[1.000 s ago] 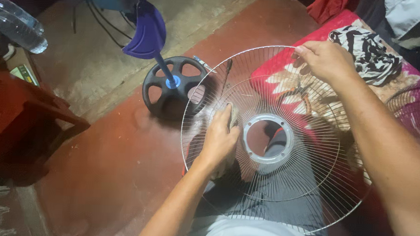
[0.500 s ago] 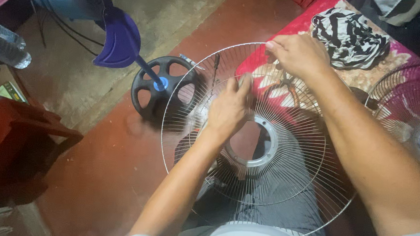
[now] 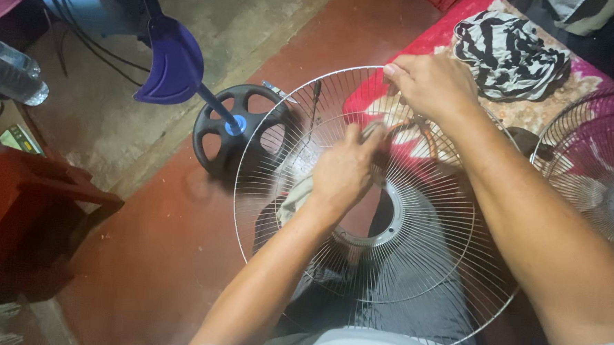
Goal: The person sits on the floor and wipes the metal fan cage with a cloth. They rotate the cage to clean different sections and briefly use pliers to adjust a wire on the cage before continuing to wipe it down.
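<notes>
Entry, head view. The round silver wire fan guard (image 3: 427, 267) lies tilted across my lap, its far edge up over the red patterned mat (image 3: 423, 46), its near edge low by my waist. The grey plastic centre ring (image 3: 403, 218) is open; grey trousers show through it.

Right hand (image 3: 431, 85): fingers curled around the outer rim wire at the far edge, holding the guard steady. Left hand (image 3: 345, 171): pressed flat against the spokes just beside the centre ring, closed over a crumpled greyish cloth (image 3: 293, 196), which trails out below the wrist.

Handling judgement: the guard looks light for its width, springy rather than rigid. Thin spokes would likely bend under a hard push, so the thick rim wire and the plastic ring seem the sound places to take hold. Bare wire may be slick if dusty. The cloth is soft and limp.

Surroundings: no surface here; I sit on a red-brown floor (image 3: 158, 256) that meets bare concrete further off. A black round fan base (image 3: 215, 137) with a blue pole stands just beyond the guard, a purple fan blade (image 3: 174, 60) above it. A second wire guard (image 3: 597, 171) lies at right, a black-and-white striped fabric bundle (image 3: 509, 54) on the mat, a clear plastic bottle (image 3: 11, 73) at left. Lighting is dim.
</notes>
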